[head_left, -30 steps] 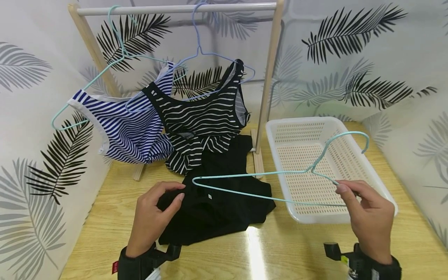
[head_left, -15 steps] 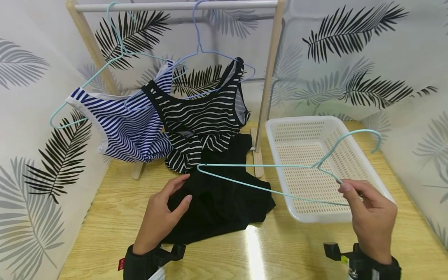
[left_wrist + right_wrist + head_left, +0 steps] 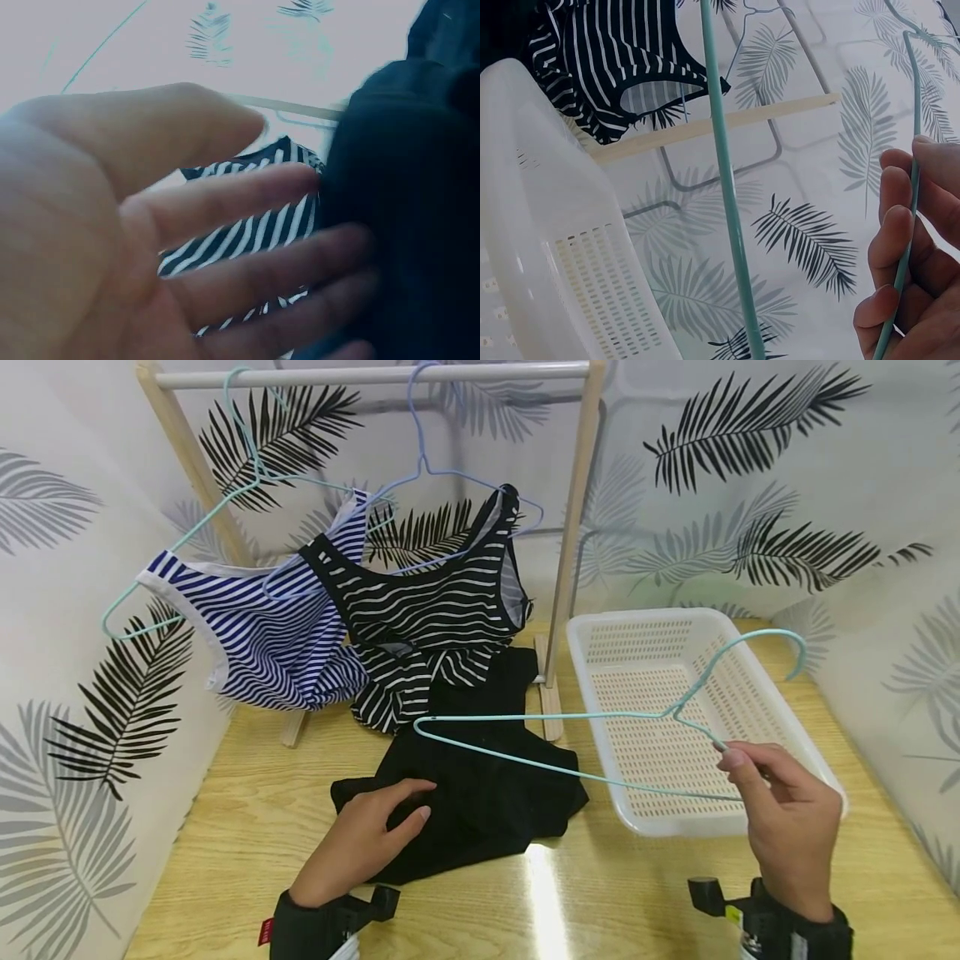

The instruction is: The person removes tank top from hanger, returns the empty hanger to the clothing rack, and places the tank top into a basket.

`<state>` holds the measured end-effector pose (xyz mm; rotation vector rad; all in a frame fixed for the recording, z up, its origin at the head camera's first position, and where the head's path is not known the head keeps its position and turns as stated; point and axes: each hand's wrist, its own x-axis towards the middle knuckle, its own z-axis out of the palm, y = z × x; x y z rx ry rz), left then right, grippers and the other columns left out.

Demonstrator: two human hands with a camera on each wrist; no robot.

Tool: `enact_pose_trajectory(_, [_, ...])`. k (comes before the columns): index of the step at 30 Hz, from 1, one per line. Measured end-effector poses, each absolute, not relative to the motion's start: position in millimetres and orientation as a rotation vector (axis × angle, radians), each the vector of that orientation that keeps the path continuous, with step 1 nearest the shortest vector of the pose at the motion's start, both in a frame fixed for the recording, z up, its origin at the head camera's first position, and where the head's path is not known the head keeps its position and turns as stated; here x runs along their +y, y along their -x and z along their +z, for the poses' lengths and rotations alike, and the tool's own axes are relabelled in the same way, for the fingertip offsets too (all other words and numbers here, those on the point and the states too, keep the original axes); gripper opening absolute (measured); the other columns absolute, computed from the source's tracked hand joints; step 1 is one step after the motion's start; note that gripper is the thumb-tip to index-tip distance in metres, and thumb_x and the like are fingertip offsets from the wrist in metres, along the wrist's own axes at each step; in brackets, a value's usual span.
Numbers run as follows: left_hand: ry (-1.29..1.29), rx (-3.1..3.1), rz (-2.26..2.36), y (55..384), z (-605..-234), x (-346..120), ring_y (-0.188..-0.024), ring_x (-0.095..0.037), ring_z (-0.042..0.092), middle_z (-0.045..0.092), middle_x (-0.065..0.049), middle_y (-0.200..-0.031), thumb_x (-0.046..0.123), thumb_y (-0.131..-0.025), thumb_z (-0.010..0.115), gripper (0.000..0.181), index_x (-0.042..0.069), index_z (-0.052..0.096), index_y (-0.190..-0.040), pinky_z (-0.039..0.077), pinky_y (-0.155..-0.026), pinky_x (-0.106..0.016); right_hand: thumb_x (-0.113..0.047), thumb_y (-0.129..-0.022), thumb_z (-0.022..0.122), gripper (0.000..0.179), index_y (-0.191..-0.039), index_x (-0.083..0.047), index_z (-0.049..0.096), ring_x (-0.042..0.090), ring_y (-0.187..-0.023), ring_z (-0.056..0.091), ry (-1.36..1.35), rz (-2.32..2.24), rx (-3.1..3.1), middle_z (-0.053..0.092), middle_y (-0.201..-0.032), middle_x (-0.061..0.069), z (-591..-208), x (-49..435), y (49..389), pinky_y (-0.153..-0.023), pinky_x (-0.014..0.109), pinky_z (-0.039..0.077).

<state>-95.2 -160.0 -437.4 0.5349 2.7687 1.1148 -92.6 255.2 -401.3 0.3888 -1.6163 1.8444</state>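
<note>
A black garment [image 3: 487, 802] lies spread on the table below the rack. My left hand [image 3: 363, 839] is over its left part, fingers loosely extended and thumb apart, pinching nothing. In the left wrist view the fingers of that hand [image 3: 97, 232] reach out in front of dark cloth [image 3: 409, 217]. My right hand [image 3: 795, 818] pinches a light turquoise hanger [image 3: 525, 717] by one shoulder, near its end. The hanger is held sideways above the garment and basket, hook up at the right. In the right wrist view the fingers [image 3: 896, 187] curl round its thin bar.
A wooden rack with a white rail [image 3: 360, 377] stands at the back. On it hang a blue-striped top [image 3: 277, 635] on a turquoise hanger and a black-and-white striped top [image 3: 435, 602] on a blue hanger. A white basket [image 3: 592, 693] sits at the right.
My left hand has moved right and down over the garment, exposing a flap at its left edge. The hanger has risen slightly at its left end, still in my right hand.
</note>
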Motion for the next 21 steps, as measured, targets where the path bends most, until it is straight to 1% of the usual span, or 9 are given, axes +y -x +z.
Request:
enact_pose_trajectory(3, [-0.47, 2.749, 1.063, 94, -442, -159, -0.105, -0.016, 0.063, 0.066, -0.001, -0.119, 0.032, -0.098, 0.057, 0.034, 0.018, 0.06, -0.129, 0.049, -0.089, -0.043, 0.023, -0.083, 0.057, 0.013, -0.095, 0.027, 0.059, 0.019, -0.074, 0.058, -0.386, 1.844, -1.621, 0.066, -0.081, 0.015, -400, 255, 92, -0.069, 0.019, 0.046])
enact_pose_trajectory(6, [-0.454, 2.748, 1.054, 93, -444, -159, -0.102, -0.017, 0.063, 0.067, -0.001, -0.116, 0.032, -0.097, 0.057, 0.034, 0.017, 0.06, -0.127, 0.049, -0.087, -0.042, 0.022, -0.083, 0.058, 0.013, -0.094, 0.027, 0.059, 0.019, -0.074, 0.058, -0.373, 1.832, -1.638, 0.066, -0.08, 0.014, -400, 255, 92, -0.068, 0.019, 0.046])
enact_pose_trajectory(11, [-0.449, 2.767, 1.067, 93, -443, -160, -0.102, -0.014, 0.063, 0.066, 0.0, -0.117, 0.03, -0.097, 0.059, 0.034, 0.017, 0.06, -0.128, 0.049, -0.087, -0.04, 0.021, -0.083, 0.058, 0.013, -0.094, 0.026, 0.06, 0.019, -0.074, 0.059, -0.365, 1.817, -1.66, 0.066, -0.08, 0.014, -400, 256, 91, -0.067, 0.019, 0.046])
enact_pose_trajectory(13, [-0.437, 2.786, 1.074, 92, -440, -161, -0.105, -0.015, 0.062, 0.065, 0.0, -0.118, 0.029, -0.096, 0.06, 0.036, 0.016, 0.059, -0.129, 0.049, -0.088, -0.041, 0.021, -0.083, 0.058, 0.013, -0.095, 0.026, 0.06, 0.019, -0.074, 0.059, -0.363, 1.813, -1.668, 0.066, -0.08, 0.014, -400, 256, 91, -0.068, 0.019, 0.046])
enact_pose_trajectory(17, [-0.432, 2.832, 1.12, 90, -430, -166, -0.109, -0.018, 0.06, 0.063, -0.003, -0.122, 0.028, -0.095, 0.062, 0.042, 0.015, 0.055, -0.134, 0.049, -0.09, -0.042, 0.02, -0.083, 0.059, 0.013, -0.095, 0.026, 0.06, 0.018, -0.074, 0.06, -0.358, 1.806, -1.677, 0.067, -0.081, 0.015, -399, 256, 91, -0.068, 0.019, 0.047])
enact_pose_trajectory(21, [-0.471, 2.888, 1.227, 88, -416, -169, -0.114, -0.019, 0.057, 0.059, -0.005, -0.129, 0.03, -0.093, 0.065, 0.055, 0.016, 0.045, -0.142, 0.049, -0.091, -0.042, 0.017, -0.084, 0.061, 0.014, -0.096, 0.025, 0.061, 0.018, -0.075, 0.062, -0.354, 1.799, -1.697, 0.068, -0.083, 0.014, -398, 256, 90, -0.07, 0.018, 0.048])
